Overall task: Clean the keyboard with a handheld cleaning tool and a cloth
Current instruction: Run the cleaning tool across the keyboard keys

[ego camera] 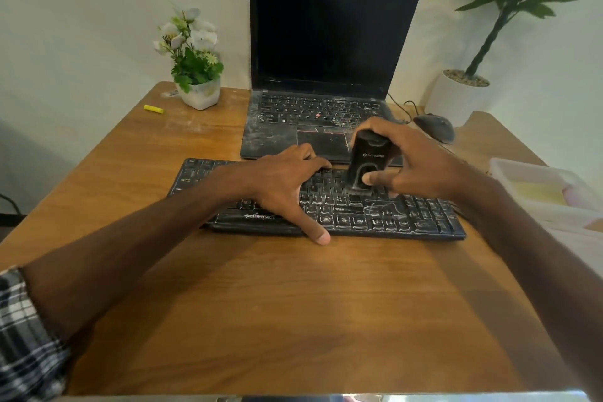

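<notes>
Dial centred on the keyboard [408, 215], 12 o'clock toward the wall.

The keyboard, black and streaked with pale dust, lies across the wooden table [293, 303]. The left hand [284, 186] rests flat on its left-centre keys, fingers straight and spread, thumb reaching past the front edge at 6 o'clock. The right hand [414, 166] grips the handheld cleaning tool [367, 160], a black upright unit. Fingers wrap its far side and the thumb presses its near face. The tool's lower end meets the upper-centre key rows.

At 12 o'clock, just beyond the keyboard, stands an open laptop [326, 42], screen dark, deck dusty. At 1 o'clock sits a wired mouse [435, 127]; further out stands a potted plant [456, 95] in a white pot. At 3 o'clock a pale tray [509, 170] holds what appears to be a yellow cloth [538, 192]; the blur prevents certainty. At 11 o'clock stands a small flower pot [195, 75], with a yellow stick [154, 109] at 10 o'clock.
</notes>
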Demonstrator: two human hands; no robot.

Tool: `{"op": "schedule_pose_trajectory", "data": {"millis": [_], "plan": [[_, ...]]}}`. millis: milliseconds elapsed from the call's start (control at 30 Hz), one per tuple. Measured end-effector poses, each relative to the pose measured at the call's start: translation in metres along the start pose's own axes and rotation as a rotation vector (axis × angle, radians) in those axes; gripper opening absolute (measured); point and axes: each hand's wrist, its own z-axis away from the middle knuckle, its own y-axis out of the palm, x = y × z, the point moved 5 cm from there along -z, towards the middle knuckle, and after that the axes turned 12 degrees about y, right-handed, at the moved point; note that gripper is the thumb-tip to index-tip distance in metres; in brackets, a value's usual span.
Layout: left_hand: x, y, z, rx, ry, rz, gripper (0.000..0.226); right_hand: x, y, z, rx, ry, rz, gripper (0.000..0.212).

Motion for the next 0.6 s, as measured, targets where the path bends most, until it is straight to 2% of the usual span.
{"op": "schedule_pose_trajectory", "data": {"millis": [233,400,500,567,600], "plan": [[-0.002,-0.001,0.001,-0.001,0.005,0.002,0.137,-0.017,-0.01,0.014,-0.002,0.071,-0.052,0.057],[-0.002,-0.001,0.002,-0.001,0.008,0.012,0.137,-0.021,-0.017,0.013,0.02,0.106,0.083,0.061],[-0.002,-0.001,0.001,-0.004,0.007,0.013,0.137,-0.012,-0.024,0.011,0.064,0.099,0.298,0.059],[-0.002,0.0,0.001,-0.001,0.006,0.011,0.137,-0.005,-0.028,0.009,0.035,0.088,0.401,0.06],[-0.001,0.0,0.001,0.0,0.006,0.01,0.137,-0.003,-0.029,0.008,0.014,0.074,0.376,0.06]]}}
